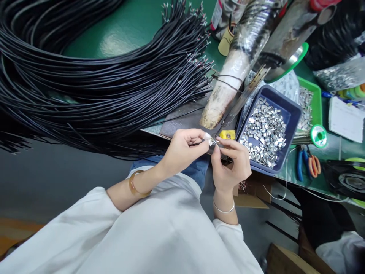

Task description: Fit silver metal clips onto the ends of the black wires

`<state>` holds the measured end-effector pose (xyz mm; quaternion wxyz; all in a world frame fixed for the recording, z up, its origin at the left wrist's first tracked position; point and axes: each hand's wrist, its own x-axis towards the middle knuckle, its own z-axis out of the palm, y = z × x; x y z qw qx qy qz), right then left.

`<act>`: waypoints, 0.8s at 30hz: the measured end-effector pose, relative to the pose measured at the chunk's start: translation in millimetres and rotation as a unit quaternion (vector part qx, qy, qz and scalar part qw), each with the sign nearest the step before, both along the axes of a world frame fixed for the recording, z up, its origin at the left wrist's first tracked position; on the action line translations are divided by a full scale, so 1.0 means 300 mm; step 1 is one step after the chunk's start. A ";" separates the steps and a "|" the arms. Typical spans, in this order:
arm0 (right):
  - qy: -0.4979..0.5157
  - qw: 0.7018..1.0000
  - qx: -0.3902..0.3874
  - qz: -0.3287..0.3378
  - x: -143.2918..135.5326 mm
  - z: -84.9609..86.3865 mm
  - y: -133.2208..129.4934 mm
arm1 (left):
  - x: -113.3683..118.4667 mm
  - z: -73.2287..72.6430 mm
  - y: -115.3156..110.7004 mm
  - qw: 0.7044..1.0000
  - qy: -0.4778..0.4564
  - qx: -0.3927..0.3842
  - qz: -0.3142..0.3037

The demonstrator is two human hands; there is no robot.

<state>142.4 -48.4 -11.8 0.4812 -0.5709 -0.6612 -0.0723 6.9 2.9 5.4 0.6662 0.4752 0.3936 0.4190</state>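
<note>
My left hand (188, 147) is closed in a pinch on the end of a black cable, mostly hidden by the fingers. White wrapping covers its fingertips. Opposite it, my right hand (231, 159) pinches thin wire ends (214, 140) between thumb and forefinger, the fingertips of both hands nearly meeting. Just beyond them are a yellow block (227, 134) and a narrow metal bar (245, 97). A blue tray (293, 114) of small silvery metal clips (265, 131) stands right beside my right hand.
A large bundle of black cables (114, 83) with stripped ends covers the left of the green table (125, 34). A plastic-wrapped tube (228, 76) slants behind my hands. To the right are a green tray (316, 99), a solder spool (318, 136), pliers (313, 166) and a black fan (349, 179).
</note>
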 end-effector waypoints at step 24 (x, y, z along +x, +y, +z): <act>0.136 0.988 0.015 -0.067 0.083 0.056 -0.073 | -0.084 -0.008 -0.014 0.953 0.121 0.140 -0.240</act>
